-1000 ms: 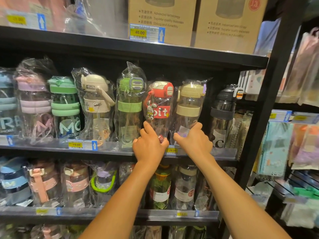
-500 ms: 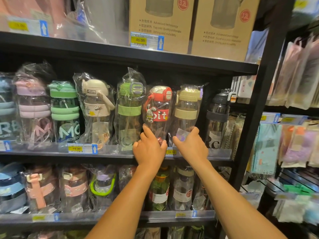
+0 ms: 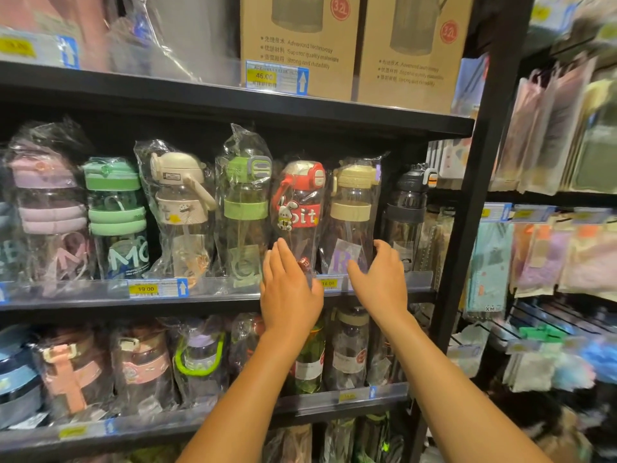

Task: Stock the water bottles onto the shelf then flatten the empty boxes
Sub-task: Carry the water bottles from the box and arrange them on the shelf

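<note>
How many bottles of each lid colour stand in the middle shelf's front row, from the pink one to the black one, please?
Pink lid: 1
Green lid: 2
Cream lid: 2
Red lid: 1
Black lid: 1
Total: 7

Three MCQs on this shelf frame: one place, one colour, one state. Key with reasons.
1. The red-lid bottle stands:
A) between the green-lid bottle and the yellow-lid bottle
B) on the top shelf
C) on the floor

2. Lid of the end bottle, right of the yellow-lid one:
A) pink
B) black
C) blue

3. The left hand:
A) grips a box
B) fingers straight, at the red-lid bottle's base
C) out of view

Key: A, flanked by both; B, dark cap; B, fingers extended, nothing gripped.
</note>
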Demonstrator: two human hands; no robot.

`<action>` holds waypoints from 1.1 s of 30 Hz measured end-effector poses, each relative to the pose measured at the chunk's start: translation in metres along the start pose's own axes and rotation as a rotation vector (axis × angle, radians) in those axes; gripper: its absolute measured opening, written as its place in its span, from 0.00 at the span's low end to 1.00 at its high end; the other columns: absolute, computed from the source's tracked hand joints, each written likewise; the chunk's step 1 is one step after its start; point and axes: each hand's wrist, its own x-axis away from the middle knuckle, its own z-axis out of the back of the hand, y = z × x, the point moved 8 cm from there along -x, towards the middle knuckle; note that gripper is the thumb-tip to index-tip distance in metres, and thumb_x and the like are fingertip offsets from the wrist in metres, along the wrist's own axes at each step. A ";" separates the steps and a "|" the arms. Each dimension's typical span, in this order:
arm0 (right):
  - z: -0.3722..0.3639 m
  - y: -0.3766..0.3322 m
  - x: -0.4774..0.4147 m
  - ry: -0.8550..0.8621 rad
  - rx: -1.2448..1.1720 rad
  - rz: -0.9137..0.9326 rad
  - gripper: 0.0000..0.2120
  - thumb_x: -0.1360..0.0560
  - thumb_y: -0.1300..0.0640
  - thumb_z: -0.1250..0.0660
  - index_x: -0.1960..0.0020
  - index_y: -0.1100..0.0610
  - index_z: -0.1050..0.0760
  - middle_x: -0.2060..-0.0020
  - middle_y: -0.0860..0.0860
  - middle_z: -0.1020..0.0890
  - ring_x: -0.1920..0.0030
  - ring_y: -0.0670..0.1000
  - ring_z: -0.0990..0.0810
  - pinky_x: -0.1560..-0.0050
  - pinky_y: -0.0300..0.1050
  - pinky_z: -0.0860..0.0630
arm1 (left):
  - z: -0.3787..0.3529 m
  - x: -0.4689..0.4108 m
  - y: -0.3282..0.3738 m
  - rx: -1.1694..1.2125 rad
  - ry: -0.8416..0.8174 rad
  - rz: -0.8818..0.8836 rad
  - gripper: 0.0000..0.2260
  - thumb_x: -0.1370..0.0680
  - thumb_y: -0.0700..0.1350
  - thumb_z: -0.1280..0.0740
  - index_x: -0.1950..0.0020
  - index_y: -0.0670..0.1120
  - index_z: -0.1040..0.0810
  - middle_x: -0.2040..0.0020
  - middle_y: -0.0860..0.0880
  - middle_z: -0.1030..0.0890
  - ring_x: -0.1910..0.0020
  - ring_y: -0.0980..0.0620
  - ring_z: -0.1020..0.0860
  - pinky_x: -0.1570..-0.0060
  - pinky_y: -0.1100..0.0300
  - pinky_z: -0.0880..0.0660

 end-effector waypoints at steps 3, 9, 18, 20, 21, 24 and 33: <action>0.017 0.009 0.001 0.082 -0.010 0.021 0.31 0.21 0.47 0.31 0.24 0.57 0.35 0.28 0.54 0.30 0.27 0.56 0.32 0.31 0.56 0.29 | 0.005 0.012 0.009 -0.025 0.055 -0.043 0.41 0.21 0.51 0.30 0.16 0.44 0.49 0.17 0.45 0.43 0.18 0.44 0.44 0.23 0.44 0.37; 0.039 0.048 -0.025 0.149 -0.041 -0.064 0.37 0.23 0.48 0.28 0.20 0.57 0.41 0.24 0.55 0.32 0.24 0.58 0.34 0.28 0.57 0.31 | 0.000 0.019 0.041 -0.012 0.159 -0.154 0.34 0.25 0.47 0.28 0.21 0.48 0.37 0.24 0.48 0.33 0.25 0.45 0.34 0.30 0.46 0.29; 0.025 0.081 -0.074 -0.051 -0.083 -0.113 0.53 0.26 0.43 0.25 0.16 0.58 0.56 0.19 0.58 0.40 0.21 0.62 0.38 0.25 0.60 0.34 | -0.047 -0.001 0.078 -0.094 0.001 -0.137 0.33 0.20 0.51 0.32 0.18 0.51 0.43 0.17 0.46 0.43 0.22 0.43 0.37 0.27 0.46 0.32; 0.019 0.084 -0.077 -0.100 -0.062 -0.108 0.53 0.25 0.41 0.26 0.17 0.57 0.58 0.23 0.59 0.33 0.27 0.63 0.29 0.33 0.58 0.27 | -0.055 -0.001 0.079 -0.121 -0.004 -0.104 0.34 0.19 0.52 0.34 0.17 0.51 0.46 0.17 0.45 0.45 0.23 0.43 0.35 0.28 0.46 0.33; 0.018 0.085 -0.078 -0.112 -0.039 -0.091 0.52 0.25 0.40 0.27 0.17 0.57 0.58 0.26 0.60 0.28 0.31 0.63 0.25 0.39 0.57 0.24 | -0.059 0.000 0.079 -0.138 0.003 -0.093 0.35 0.19 0.52 0.34 0.17 0.51 0.48 0.16 0.45 0.45 0.24 0.43 0.33 0.28 0.45 0.33; 0.018 0.086 -0.081 -0.129 0.018 -0.047 0.50 0.25 0.38 0.28 0.18 0.57 0.54 0.33 0.59 0.22 0.38 0.63 0.20 0.47 0.54 0.21 | -0.065 0.003 0.079 -0.167 0.051 -0.092 0.36 0.20 0.53 0.33 0.16 0.50 0.47 0.17 0.45 0.42 0.27 0.44 0.28 0.31 0.45 0.32; 0.016 0.090 -0.085 -0.193 0.002 0.005 0.49 0.25 0.38 0.28 0.19 0.57 0.52 0.35 0.59 0.21 0.39 0.63 0.20 0.47 0.55 0.22 | -0.069 0.009 0.078 -0.185 0.086 -0.127 0.34 0.19 0.51 0.33 0.16 0.50 0.45 0.17 0.47 0.41 0.22 0.46 0.35 0.28 0.47 0.34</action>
